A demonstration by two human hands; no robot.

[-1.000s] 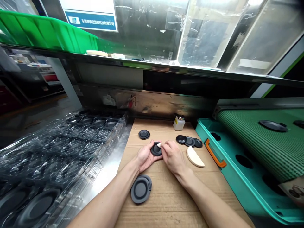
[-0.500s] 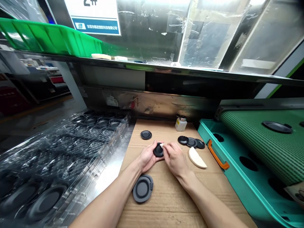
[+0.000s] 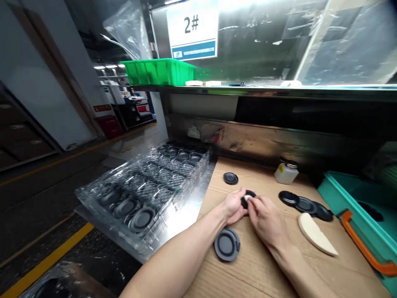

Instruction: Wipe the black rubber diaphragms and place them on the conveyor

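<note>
My left hand (image 3: 232, 207) is closed round the edge of a black round plastic part (image 3: 252, 193), held a little above a cardboard sheet (image 3: 251, 269). Against the part's face, my right hand (image 3: 268, 217) pinches a small white wiping piece (image 3: 247, 198); its material is too small to tell. Below my left wrist lie stacked dark grey round parts (image 3: 227, 245). Another black part (image 3: 230, 178) rests farther back. To the right of my right hand is an overlapping row of black round parts (image 3: 305, 205), with a cream half-round pad (image 3: 316, 235) in front.
A small white bottle (image 3: 286, 173) with a metal top stands at the back of the cardboard. On the left, a clear blister tray (image 3: 182, 211) holds several black parts. A teal bin (image 3: 338, 190) with an orange handle (image 3: 366, 248) is at right. A green bin (image 3: 158, 72) sits on the shelf.
My view has swung left, so everything sits farther right in the picture. The white piece has moved from the part's edge onto its face, and the part looks more tilted.
</note>
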